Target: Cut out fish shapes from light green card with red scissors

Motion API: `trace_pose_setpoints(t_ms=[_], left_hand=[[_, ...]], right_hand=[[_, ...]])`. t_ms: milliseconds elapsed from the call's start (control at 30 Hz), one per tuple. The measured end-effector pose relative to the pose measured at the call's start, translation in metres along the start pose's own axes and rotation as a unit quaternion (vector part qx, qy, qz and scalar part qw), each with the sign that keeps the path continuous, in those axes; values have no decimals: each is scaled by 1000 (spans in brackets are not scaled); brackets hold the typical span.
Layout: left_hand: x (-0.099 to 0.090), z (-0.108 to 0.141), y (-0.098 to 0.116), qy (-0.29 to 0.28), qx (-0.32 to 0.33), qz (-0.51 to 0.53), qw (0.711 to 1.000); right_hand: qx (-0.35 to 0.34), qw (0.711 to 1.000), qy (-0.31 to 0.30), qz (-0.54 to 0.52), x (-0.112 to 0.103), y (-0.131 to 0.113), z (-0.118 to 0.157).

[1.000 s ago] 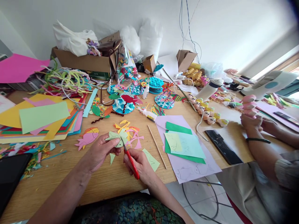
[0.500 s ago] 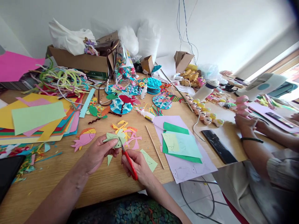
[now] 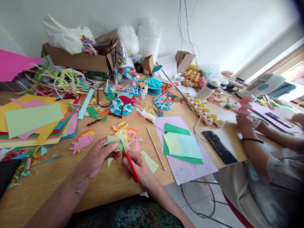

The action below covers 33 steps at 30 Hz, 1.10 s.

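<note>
Where the left hand [image 3: 101, 155] and right hand [image 3: 139, 164] meet above the wooden table [image 3: 59, 190], a pale green paper fish [image 3: 113, 138] is held between them, with lines drawn on it. The left hand pinches it between thumb and fingers, while the right hand is closed around the red handles of the scissors [image 3: 133, 167], whose blades meet the paper at the fish's right-hand part. Just behind lie yellow, orange and pink paper scraps [image 3: 135, 141], and to the left rests a pink paper fish [image 3: 86, 141] over a yellow-orange one. Near the right hand is a green paper piece [image 3: 150, 162] bearing a drawn line, then a thin wooden stick [image 3: 155, 148] beside a lilac sheet [image 3: 190, 174] with pencilled fish. Green and pale blue papers overlap on that sheet. Farther right is a dark phone [image 3: 219, 147], and beyond it another person's hands [image 3: 248, 123] hold a pink object [image 3: 245, 105]
</note>
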State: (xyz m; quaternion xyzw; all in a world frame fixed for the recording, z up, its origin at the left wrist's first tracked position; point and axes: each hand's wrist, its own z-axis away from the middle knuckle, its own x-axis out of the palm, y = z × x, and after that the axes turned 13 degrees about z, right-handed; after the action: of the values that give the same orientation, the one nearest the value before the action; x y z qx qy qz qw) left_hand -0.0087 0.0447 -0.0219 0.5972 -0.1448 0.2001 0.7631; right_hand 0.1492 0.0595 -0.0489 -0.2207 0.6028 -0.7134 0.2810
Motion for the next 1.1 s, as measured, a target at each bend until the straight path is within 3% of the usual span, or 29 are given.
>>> trace_pose_setpoints(t_ms=[1100], left_hand=[[-8,-1,8,1,-34,-38,999]], right_hand=[[20,1000,-9,8,-1,-2,1]])
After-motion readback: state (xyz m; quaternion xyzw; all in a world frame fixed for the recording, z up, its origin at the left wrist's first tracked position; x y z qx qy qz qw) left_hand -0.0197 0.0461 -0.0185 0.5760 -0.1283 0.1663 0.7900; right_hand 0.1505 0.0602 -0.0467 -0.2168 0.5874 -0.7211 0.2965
